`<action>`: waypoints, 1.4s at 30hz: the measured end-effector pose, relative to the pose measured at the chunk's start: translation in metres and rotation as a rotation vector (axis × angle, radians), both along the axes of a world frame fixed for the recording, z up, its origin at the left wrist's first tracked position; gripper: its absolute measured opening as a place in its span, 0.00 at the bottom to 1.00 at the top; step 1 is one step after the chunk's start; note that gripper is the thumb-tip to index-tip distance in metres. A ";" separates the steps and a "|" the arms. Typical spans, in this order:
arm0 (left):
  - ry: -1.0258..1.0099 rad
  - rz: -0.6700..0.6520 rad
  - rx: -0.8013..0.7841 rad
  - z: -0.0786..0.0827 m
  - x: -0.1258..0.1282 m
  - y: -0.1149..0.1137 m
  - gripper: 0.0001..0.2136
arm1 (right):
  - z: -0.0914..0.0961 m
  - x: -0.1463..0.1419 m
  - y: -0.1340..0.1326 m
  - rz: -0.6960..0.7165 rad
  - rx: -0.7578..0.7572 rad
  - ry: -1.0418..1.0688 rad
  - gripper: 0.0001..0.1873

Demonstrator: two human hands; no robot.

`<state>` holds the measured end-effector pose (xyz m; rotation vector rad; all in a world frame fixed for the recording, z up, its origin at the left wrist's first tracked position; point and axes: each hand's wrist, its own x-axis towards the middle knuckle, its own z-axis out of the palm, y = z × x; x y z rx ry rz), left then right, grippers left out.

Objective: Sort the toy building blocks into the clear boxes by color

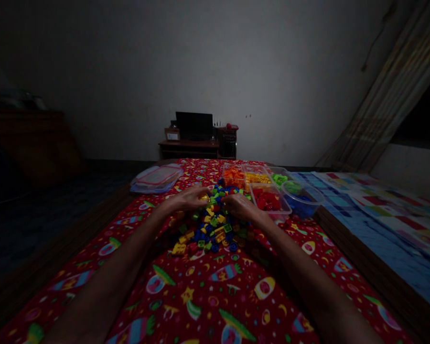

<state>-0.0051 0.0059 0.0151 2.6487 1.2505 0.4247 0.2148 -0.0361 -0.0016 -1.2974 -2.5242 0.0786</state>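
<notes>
A heap of small plastic building bricks (211, 224) in yellow, blue, green and red lies on a red patterned cloth (215, 296). My left hand (189, 198) rests on the heap's far left side, fingers curled down into the bricks. My right hand (240, 204) lies on the heap's right side, fingers bent onto the bricks. What either hand grips is hidden in the dim light.
Clear tubs hold sorted bricks: orange (232, 176), yellow (257, 177), green (281, 179), red (268, 199) and blue (303, 200). Stacked tub lids (157, 179) lie at the left. A low desk with a monitor (194, 125) stands by the wall. A chequered mat (387, 215) lies to the right.
</notes>
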 end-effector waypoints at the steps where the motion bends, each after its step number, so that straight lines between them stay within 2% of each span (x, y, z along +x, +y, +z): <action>1: 0.027 -0.014 0.006 0.000 0.002 -0.002 0.18 | 0.000 -0.001 -0.001 -0.008 0.002 0.004 0.11; 5: 0.120 -0.048 -0.020 -0.007 0.011 -0.012 0.14 | 0.003 -0.002 -0.004 -0.067 0.026 0.015 0.12; 8: 0.149 -0.035 -0.047 -0.012 0.018 -0.019 0.16 | 0.004 -0.003 -0.005 -0.069 0.066 -0.004 0.12; 14: 0.138 -0.020 0.006 -0.009 0.017 -0.020 0.11 | 0.005 -0.003 -0.005 -0.039 0.107 0.035 0.09; 23: -0.203 0.125 -0.089 -0.005 0.010 -0.008 0.12 | 0.008 -0.001 -0.006 -0.058 0.112 0.028 0.10; 26: -0.399 0.155 -0.200 -0.002 0.012 -0.012 0.15 | 0.005 -0.004 -0.005 -0.043 0.111 0.151 0.14; 28: -0.502 0.156 -0.307 -0.001 0.015 -0.017 0.17 | 0.002 -0.008 -0.004 -0.005 0.112 0.267 0.21; 31: -0.569 0.112 -0.437 -0.002 0.021 -0.023 0.18 | -0.001 -0.015 -0.003 0.068 0.116 0.376 0.24; 35: -0.487 0.093 -0.464 -0.007 0.026 -0.020 0.19 | -0.002 -0.020 -0.003 0.039 0.131 0.401 0.11; 40: -0.161 0.144 -0.152 -0.007 0.018 -0.007 0.12 | 0.000 -0.011 -0.001 -0.118 0.162 0.359 0.08; 42: 0.007 0.149 -0.114 -0.007 0.017 -0.009 0.09 | 0.001 -0.008 -0.001 -0.136 0.132 0.330 0.08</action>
